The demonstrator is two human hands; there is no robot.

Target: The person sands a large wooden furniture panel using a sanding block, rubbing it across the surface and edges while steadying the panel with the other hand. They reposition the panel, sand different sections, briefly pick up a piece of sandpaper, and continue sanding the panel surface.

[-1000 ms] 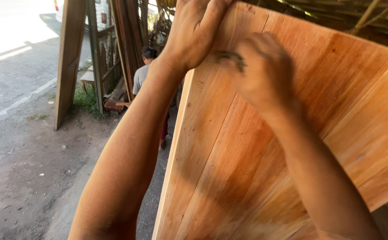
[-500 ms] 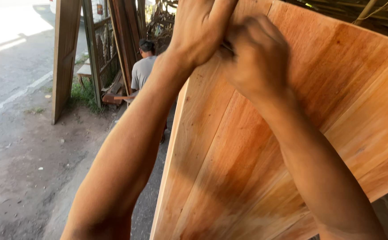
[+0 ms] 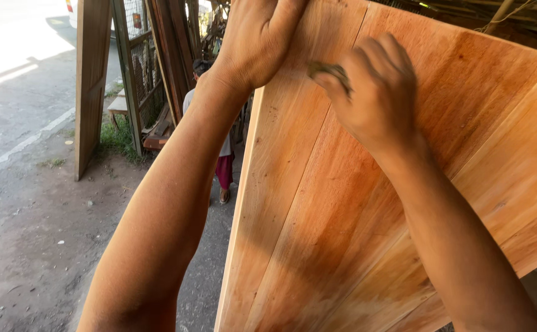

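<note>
A large reddish-orange wooden panel made of joined planks stands tilted in front of me. My left hand grips its upper edge near the top of the view. My right hand presses a small dark piece of sandpaper flat against the panel's face, just right of the left hand.
A person stands beyond the panel's left edge, back turned. Tall wooden boards and door frames lean upright at the left. Grey ground and a paved road stretch to the left. Roof timbers show at the top right.
My right hand with the sandpaper has slid up close to the left hand and then back a little to the right and down. The left hand keeps its grip.
</note>
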